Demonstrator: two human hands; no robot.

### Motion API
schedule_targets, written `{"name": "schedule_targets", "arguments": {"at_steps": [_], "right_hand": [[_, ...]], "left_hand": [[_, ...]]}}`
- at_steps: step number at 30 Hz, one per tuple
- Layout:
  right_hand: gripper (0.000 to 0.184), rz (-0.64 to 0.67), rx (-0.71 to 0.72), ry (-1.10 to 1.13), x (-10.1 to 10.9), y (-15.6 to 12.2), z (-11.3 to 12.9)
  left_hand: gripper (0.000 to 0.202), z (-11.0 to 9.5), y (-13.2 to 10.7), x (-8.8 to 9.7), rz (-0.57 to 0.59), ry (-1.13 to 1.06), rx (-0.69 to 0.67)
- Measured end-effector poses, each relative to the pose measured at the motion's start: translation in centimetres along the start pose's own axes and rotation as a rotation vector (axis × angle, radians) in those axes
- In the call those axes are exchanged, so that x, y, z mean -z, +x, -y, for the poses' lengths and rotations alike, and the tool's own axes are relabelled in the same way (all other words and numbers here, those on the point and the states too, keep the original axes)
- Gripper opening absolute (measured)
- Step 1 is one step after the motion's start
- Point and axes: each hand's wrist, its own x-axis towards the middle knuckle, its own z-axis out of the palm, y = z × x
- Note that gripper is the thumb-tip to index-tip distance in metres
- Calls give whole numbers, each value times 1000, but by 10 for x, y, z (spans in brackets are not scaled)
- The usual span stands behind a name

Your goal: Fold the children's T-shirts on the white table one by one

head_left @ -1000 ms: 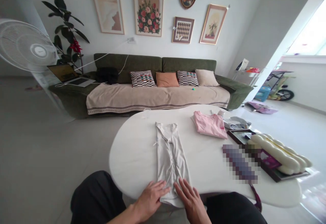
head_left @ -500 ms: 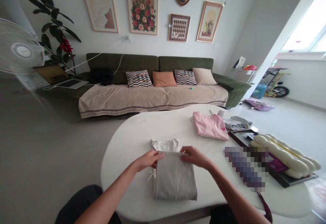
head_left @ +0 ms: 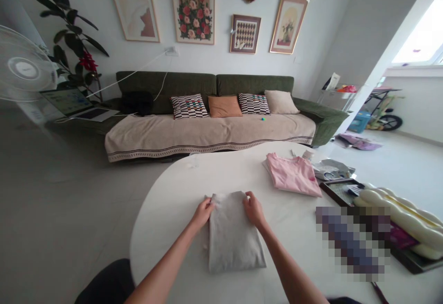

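A folded grey garment (head_left: 235, 239) lies flat on the white table (head_left: 162, 230) in front of me. My left hand (head_left: 205, 211) pinches its far left corner, fingers closed on the cloth. At the far right corner my right hand (head_left: 253, 208) grips the same cloth between thumb and fingers. A little white fabric peeks out by the left edge. Farther off to the right, a folded pink shirt (head_left: 293, 174) rests on the table, apart from both hands.
Right of the pink shirt lie a crumpled plastic bag (head_left: 334, 169) and a dark tray (head_left: 341, 192) with a cream puffy object (head_left: 398, 218). A blurred-out purple item (head_left: 349, 239) is nearer me. Beyond the table stands a green sofa (head_left: 173, 82); a fan (head_left: 26, 66) is at left.
Both hands have moved the upper edge of the grey garment away from me, covering the white part that showed beyond it. The view has shifted slightly.
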Motion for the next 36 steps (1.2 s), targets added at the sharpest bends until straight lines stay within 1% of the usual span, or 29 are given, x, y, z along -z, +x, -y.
{"name": "schedule_targets", "arguments": {"at_steps": [2, 3, 5, 6, 7, 9, 11, 12, 15, 19, 21, 23, 25, 26, 29, 31, 33, 35, 36], "right_hand": [[45, -36, 14, -65, -1, -7, 10], [48, -45, 30, -92, -4, -15, 15], [47, -30, 85, -126, -13, -39, 24], [44, -9, 117, -148, -20, -53, 27], [44, 14, 149, -175, -27, -67, 28], [52, 44, 208, -252, -40, -91, 27], [62, 48, 245, -309, -48, -106, 23], [63, 44, 252, -317, -51, -110, 21], [62, 28, 245, -318, -51, -111, 16], [62, 3, 243, -300, -50, -108, 16], [62, -8, 241, -295, -50, -108, 16], [61, -15, 240, -292, -50, -108, 16], [60, -18, 243, -288, -50, -108, 17], [60, -18, 247, -287, -50, -109, 16], [58, -33, 263, -285, -53, -111, 15], [58, -54, 275, -279, -56, -111, 13], [56, -78, 287, -254, -56, -106, 10], [52, -134, 258, -200, -51, -93, 7], [49, -175, 198, -155, -46, -83, 5]], "left_hand": [[27, 1, 10, 11, -57, 83, -32], [27, 1, 14, 18, -85, 128, -50], [29, 2, 20, 33, -113, 215, -90], [31, 2, 22, 40, -104, 254, -112], [32, 2, 23, 46, -78, 289, -136], [35, 2, 27, 53, 5, 344, -178], [33, -1, 34, 55, 98, 384, -206], [30, -3, 39, 55, 140, 400, -213], [20, -13, 55, 57, 258, 437, -208], [20, -28, 75, 62, 419, 463, -128], [21, -31, 81, 63, 474, 475, -78], [20, -31, 86, 61, 495, 495, -38], [17, -30, 90, 58, 477, 524, -12], [16, -29, 91, 55, 449, 540, -5], [18, -31, 86, 48, 292, 564, -20], [21, -32, 73, 42, 155, 548, -35], [18, -29, 55, 33, 42, 510, -26], [13, -21, 35, 22, -14, 457, 13], [13, -16, 26, 16, -25, 424, 39]]}}
